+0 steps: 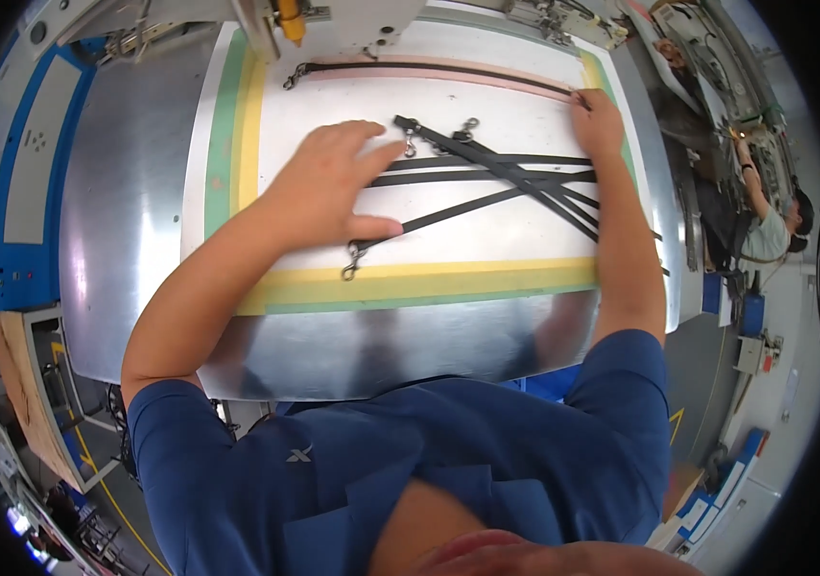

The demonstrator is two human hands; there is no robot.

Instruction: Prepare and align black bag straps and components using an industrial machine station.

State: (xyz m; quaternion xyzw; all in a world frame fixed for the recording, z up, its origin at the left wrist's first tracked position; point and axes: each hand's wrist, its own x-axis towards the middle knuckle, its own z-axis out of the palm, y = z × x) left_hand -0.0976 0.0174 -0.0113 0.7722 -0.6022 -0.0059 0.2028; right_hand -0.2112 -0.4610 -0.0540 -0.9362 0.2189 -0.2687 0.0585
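Observation:
A black strap (439, 68) lies along a pink strip (515, 81) across the far part of the white work surface. A metal snap hook (295, 75) is at its left end. Its right end is pinched between the thumb and fingers of my right hand (598, 123). My left hand (325, 182) is open with spread fingers, over the left ends of several loose black straps (515, 177), which lie crossed in the middle. One snap hook (350, 263) shows below my left thumb, another hook (410, 144) beside the fingertips. My right forearm hides the straps partly.
Yellow tape (249, 125) and green tape (223, 144) border the white sheet on a shiny metal table (122, 202). Machine parts with a yellow nozzle (290, 21) stand at the far edge. A blue panel (40, 182) is at left; another person (765, 226) works at far right.

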